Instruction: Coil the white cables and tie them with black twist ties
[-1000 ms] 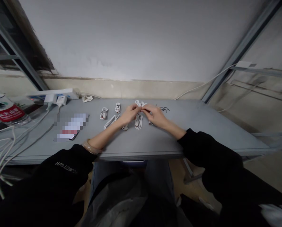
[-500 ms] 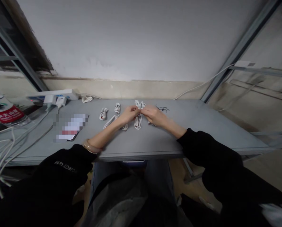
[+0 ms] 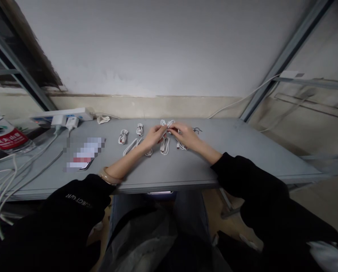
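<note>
Over the table's middle, my left hand point(image 3: 157, 134) is closed, its thumb and fingers pinching a coiled white cable point(image 3: 163, 122). From the other side, my right hand point(image 3: 183, 133) pinches at the middle of the same coil, the fingertips of both hands almost meeting. Loops of it stick up beyond the fingers; a small dark spot shows between the fingertips, too small to make out. Just below the hands lies another white cable coil point(image 3: 165, 146). A further white cable point(image 3: 182, 145) is partly under my right hand. Thin black ties point(image 3: 196, 130) lie right of it, partly hidden.
Two bundled white cables point(image 3: 123, 136) point(image 3: 140, 129) and a looser white cable point(image 3: 132, 146) lie left of my hands. Farther left are a phone point(image 3: 86, 154), a power strip point(image 3: 81, 113) with plugs, and a bottle point(image 3: 8, 138). A wall stands behind the grey table point(image 3: 242, 151).
My right hand has shifted slightly up and its fingers have curled differently, uncovering more of the cable beneath it. The view has moved a little; both hands stay together at the coil.
</note>
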Demonstrator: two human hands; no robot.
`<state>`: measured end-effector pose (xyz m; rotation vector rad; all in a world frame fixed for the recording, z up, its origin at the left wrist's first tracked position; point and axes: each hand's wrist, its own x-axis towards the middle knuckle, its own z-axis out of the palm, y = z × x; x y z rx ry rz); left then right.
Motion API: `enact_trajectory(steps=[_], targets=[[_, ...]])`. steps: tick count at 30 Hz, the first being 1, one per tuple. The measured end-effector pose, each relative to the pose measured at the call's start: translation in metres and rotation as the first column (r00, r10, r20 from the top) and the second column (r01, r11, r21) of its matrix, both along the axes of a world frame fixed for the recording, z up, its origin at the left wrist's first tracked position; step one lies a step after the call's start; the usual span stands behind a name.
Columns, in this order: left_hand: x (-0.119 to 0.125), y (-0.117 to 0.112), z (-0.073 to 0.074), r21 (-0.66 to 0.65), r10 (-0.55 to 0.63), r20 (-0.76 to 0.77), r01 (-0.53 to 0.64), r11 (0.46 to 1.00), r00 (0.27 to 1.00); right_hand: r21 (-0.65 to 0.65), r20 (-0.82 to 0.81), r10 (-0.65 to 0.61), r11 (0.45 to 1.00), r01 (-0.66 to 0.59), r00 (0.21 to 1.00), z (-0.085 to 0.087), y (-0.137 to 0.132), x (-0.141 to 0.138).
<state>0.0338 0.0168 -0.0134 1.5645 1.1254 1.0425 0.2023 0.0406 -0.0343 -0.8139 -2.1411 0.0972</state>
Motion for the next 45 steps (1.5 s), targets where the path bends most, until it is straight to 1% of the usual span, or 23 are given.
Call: enact_trajectory(steps=[3,6,9,11,14,18,20,25,33,37,41,43,45], targets=[[-0.001,0.002,-0.001,0.028,-0.011,-0.019,0.011,1.000,1.000,-0.034,-0.057,-0.059,0.998,0.058,0.997,0.000,0.001,0.001],[-0.003,0.005,-0.005,0.070,-0.002,-0.026,0.004,0.998,1.000,-0.063,-0.109,-0.143,0.989,0.137,0.984,-0.003,0.005,0.003],[-0.005,0.007,-0.010,0.143,0.001,-0.077,0.010,0.990,0.997,-0.080,-0.165,-0.185,0.982,0.174,0.969,-0.006,0.011,0.005],[-0.006,0.007,-0.011,0.221,0.003,-0.140,0.028,0.975,0.990,-0.086,-0.191,-0.188,0.981,0.174,0.963,-0.008,0.014,0.006],[-0.007,0.003,-0.011,0.344,0.034,-0.257,0.058,0.937,0.966,-0.102,-0.210,-0.197,0.979,0.179,0.958,-0.010,0.016,0.007],[-0.009,0.000,-0.010,0.444,0.104,-0.389,0.087,0.892,0.915,-0.113,-0.218,-0.200,0.977,0.179,0.955,-0.011,0.016,0.007],[-0.010,0.000,-0.010,0.459,0.106,-0.416,0.108,0.882,0.903,-0.114,-0.225,-0.195,0.978,0.173,0.955,-0.011,0.015,0.007],[-0.010,0.001,-0.012,0.445,0.055,-0.440,0.165,0.880,0.896,-0.137,-0.247,-0.194,0.977,0.163,0.950,-0.009,0.014,0.006],[-0.010,-0.002,-0.011,0.529,0.094,-0.377,0.131,0.839,0.921,-0.195,-0.317,-0.213,0.968,0.157,0.924,-0.010,0.015,0.005],[-0.010,-0.004,-0.009,0.504,0.084,-0.366,0.121,0.855,0.927,-0.198,-0.346,-0.193,0.972,0.129,0.918,-0.012,0.016,0.004],[-0.009,-0.004,-0.011,0.474,0.080,-0.347,0.101,0.875,0.934,-0.191,-0.326,-0.187,0.973,0.129,0.927,-0.011,0.017,0.002],[-0.010,-0.003,-0.011,0.486,0.088,-0.338,0.094,0.869,0.937,-0.175,-0.294,-0.186,0.975,0.138,0.937,-0.008,0.018,0.001],[-0.012,-0.002,-0.010,0.513,0.123,-0.348,0.079,0.855,0.930,-0.133,-0.252,-0.182,0.979,0.152,0.950,-0.002,0.022,0.001]])
